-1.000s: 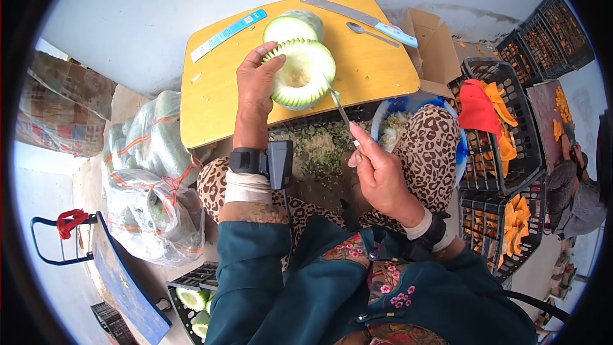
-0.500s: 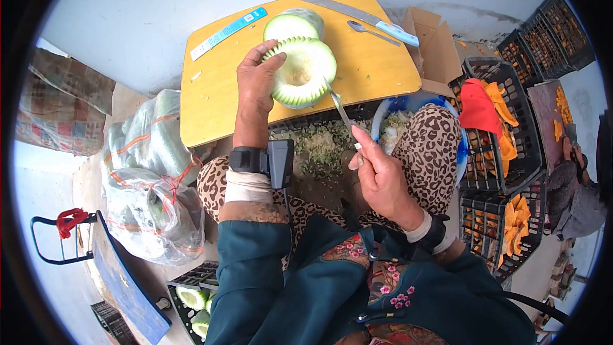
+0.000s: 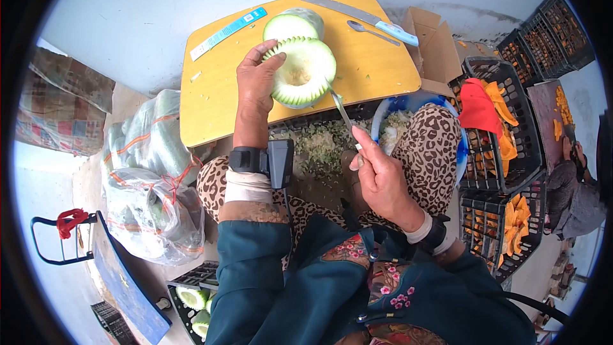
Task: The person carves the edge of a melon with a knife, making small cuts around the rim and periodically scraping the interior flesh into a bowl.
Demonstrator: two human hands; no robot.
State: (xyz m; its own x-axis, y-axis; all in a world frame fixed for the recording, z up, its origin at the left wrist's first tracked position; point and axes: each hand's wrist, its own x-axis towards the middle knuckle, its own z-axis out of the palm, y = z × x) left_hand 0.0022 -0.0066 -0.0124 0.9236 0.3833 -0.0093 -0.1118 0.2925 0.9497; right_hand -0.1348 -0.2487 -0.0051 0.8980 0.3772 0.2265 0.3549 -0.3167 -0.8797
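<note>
A hollowed piece of winter melon [image 3: 314, 57] sits near the front edge of the yellow table [image 3: 223, 99], its pale cut face toward me. Notches run along the left and lower parts of its green rim. My left hand [image 3: 257, 76] grips the melon's left side, thumb on the rim. In my right hand [image 3: 383, 185] is a narrow knife [image 3: 341, 108], its tip against the melon's right rim. A small green scrap clings near the blade's tip. Just behind stands another cut winter melon [image 3: 290, 26], partly hidden by the first.
On the table lie a blue-and-white ruler-like strip [image 3: 228, 33], a large knife [image 3: 357, 16] and a spoon [image 3: 373, 32]. Below are green scraps [image 3: 322, 147] and a blue-white basin [image 3: 377, 121]. Bagged melons [image 3: 150, 185] stand left; crates of orange pieces [image 3: 501, 147] and another person [image 3: 578, 198] are right.
The green sliver at the knife tip looks smaller and has shifted slightly along the blade. Both hands and the melon stay almost in place.
</note>
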